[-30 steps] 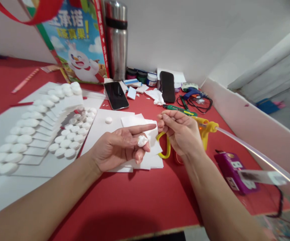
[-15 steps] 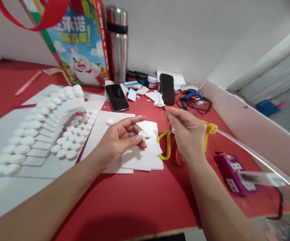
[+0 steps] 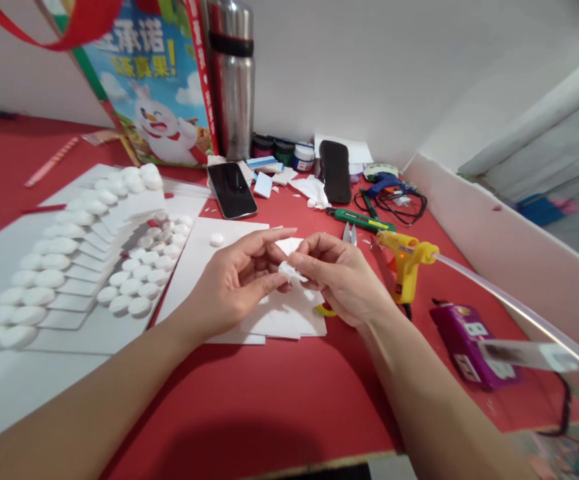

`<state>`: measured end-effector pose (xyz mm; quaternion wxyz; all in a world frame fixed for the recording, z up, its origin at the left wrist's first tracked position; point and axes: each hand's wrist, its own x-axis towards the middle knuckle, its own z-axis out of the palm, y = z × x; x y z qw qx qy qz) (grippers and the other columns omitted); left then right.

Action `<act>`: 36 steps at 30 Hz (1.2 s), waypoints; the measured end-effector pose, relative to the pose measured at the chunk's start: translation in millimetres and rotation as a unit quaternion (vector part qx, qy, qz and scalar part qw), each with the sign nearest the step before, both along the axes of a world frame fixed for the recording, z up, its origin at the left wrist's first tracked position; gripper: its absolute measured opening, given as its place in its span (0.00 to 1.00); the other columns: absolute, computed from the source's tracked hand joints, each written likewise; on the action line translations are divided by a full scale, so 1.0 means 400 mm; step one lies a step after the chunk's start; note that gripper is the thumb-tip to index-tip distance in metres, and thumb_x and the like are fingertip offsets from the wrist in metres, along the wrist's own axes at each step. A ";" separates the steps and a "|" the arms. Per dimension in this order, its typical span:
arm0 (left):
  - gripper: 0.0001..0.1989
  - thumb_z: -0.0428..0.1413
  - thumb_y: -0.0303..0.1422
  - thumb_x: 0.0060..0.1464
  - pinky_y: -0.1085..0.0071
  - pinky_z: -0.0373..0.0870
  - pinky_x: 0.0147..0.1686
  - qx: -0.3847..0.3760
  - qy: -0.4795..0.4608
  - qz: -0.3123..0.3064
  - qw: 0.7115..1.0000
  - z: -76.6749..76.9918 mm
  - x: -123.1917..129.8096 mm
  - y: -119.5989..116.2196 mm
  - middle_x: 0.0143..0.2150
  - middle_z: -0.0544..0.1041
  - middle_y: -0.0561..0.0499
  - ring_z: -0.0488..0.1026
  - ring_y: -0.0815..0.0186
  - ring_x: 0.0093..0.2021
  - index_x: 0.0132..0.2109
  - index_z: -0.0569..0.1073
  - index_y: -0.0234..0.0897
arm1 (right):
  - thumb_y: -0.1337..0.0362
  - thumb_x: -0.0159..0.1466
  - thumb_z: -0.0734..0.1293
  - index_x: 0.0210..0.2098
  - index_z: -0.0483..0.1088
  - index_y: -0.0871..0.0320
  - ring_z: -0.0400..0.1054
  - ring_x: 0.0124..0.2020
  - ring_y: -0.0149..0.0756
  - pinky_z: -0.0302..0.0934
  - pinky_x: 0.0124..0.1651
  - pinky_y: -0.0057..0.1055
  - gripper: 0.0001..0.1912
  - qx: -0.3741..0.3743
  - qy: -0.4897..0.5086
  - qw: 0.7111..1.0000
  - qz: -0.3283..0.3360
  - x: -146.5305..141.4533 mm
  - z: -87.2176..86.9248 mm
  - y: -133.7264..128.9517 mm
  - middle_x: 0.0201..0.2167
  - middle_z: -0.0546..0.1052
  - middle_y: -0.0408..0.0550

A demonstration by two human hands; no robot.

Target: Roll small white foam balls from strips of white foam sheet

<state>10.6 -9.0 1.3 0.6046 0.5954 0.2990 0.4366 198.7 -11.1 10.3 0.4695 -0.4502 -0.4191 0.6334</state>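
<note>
Pinching a small white piece [image 3: 289, 271] between thumb and curled fingers of the left hand [image 3: 237, 280] and gripping its edge with the nearly closed right hand [image 3: 344, 275]. Holding it above white sheets [image 3: 274, 325], near a yellow glue gun [image 3: 407, 260] and well apart from the rows of white discs [image 3: 130, 287]

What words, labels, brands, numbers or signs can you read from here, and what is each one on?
"承诺": white, on the bag; the character before it is unclear.
"真果!": yellow, below that on the bag; its first character is unclear.
"B" or "8": large and white, on the purple box.
Too small or blurred: the bag's red edge, the purple box's white label, the white jar's label.
</note>
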 end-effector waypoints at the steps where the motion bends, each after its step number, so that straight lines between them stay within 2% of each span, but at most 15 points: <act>1: 0.23 0.60 0.23 0.60 0.72 0.78 0.45 0.002 0.004 -0.001 1.000 0.000 0.000 0.000 0.43 0.71 0.53 0.79 0.71 0.37 0.62 0.71 0.37 | 0.59 0.53 0.81 0.27 0.71 0.59 0.61 0.22 0.22 0.52 0.26 0.24 0.17 -0.003 -0.007 1.000 0.008 0.001 0.000 -0.001 0.22 0.70 0.37; 9: 0.24 0.59 0.22 0.58 0.71 0.78 0.42 -0.009 0.025 -0.004 1.000 0.002 0.002 -0.002 0.41 0.73 0.52 0.78 0.70 0.36 0.62 0.70 0.33 | 0.56 0.55 0.80 0.26 0.71 0.59 0.60 0.22 0.24 0.52 0.26 0.25 0.18 0.011 -0.075 0.996 0.045 0.012 -0.002 0.001 0.21 0.70 0.38; 16: 0.25 0.60 0.24 0.57 0.72 0.76 0.36 -0.043 0.040 -0.007 0.998 -0.004 0.002 -0.001 0.39 0.73 0.52 0.74 0.71 0.33 0.62 0.70 0.33 | 0.54 0.57 0.78 0.28 0.72 0.58 0.58 0.21 0.24 0.51 0.23 0.26 0.16 0.070 -0.194 0.978 0.036 0.012 0.016 -0.006 0.22 0.71 0.38; 29: 0.16 0.62 0.27 0.55 0.70 0.76 0.33 -0.059 0.054 0.007 0.997 0.003 0.006 0.007 0.36 0.73 0.52 0.74 0.69 0.30 0.51 0.73 0.33 | 0.54 0.60 0.76 0.28 0.73 0.57 0.64 0.25 0.29 0.59 0.29 0.29 0.15 0.172 -0.259 0.950 0.013 0.010 0.003 -0.005 0.25 0.74 0.41; 32: 0.15 0.62 0.28 0.55 0.70 0.76 0.33 -0.062 0.065 0.009 0.996 0.004 0.006 0.007 0.34 0.72 0.53 0.74 0.69 0.29 0.50 0.73 0.33 | 0.56 0.61 0.76 0.28 0.73 0.57 0.65 0.25 0.29 0.60 0.30 0.29 0.14 0.205 -0.293 0.934 0.004 0.009 0.000 -0.007 0.26 0.75 0.42; 36: 0.15 0.61 0.28 0.55 0.70 0.74 0.32 -0.062 0.082 0.006 0.995 0.006 0.005 0.009 0.33 0.72 0.54 0.73 0.69 0.28 0.51 0.72 0.33 | 0.59 0.67 0.72 0.31 0.74 0.56 0.69 0.30 0.32 0.60 0.34 0.31 0.10 0.283 -0.368 0.885 0.022 0.009 0.000 -0.011 0.29 0.78 0.44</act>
